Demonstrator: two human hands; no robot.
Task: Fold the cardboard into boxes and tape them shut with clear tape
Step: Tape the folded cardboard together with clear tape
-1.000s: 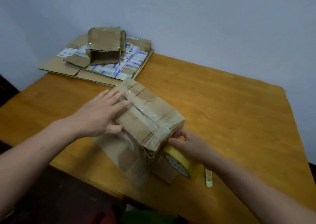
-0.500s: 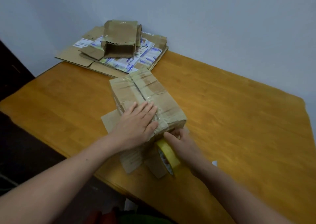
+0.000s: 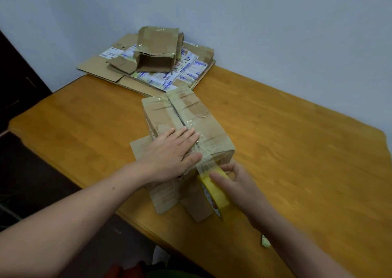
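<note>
A worn brown cardboard box (image 3: 191, 116) lies on the wooden table (image 3: 297, 150), its top seam covered with clear tape. My left hand (image 3: 171, 154) presses flat on the near end of the box top, fingers straight. My right hand (image 3: 235, 184) grips a yellow-cored tape roll (image 3: 214, 190) just below the box's near edge. A strip of clear tape stretches from the roll up to the box. Loose flaps (image 3: 167, 195) hang out under the box toward me.
A stack of flattened cardboard (image 3: 101, 65) with printed labels lies at the far left corner, with a small open box (image 3: 157, 48) on top. A small scrap (image 3: 265, 240) lies near my right forearm. The near table edge runs under my arms.
My left hand slid from the far part of the box top to its near end. The right hand drew the roll down away from the box, pulling out tape.
</note>
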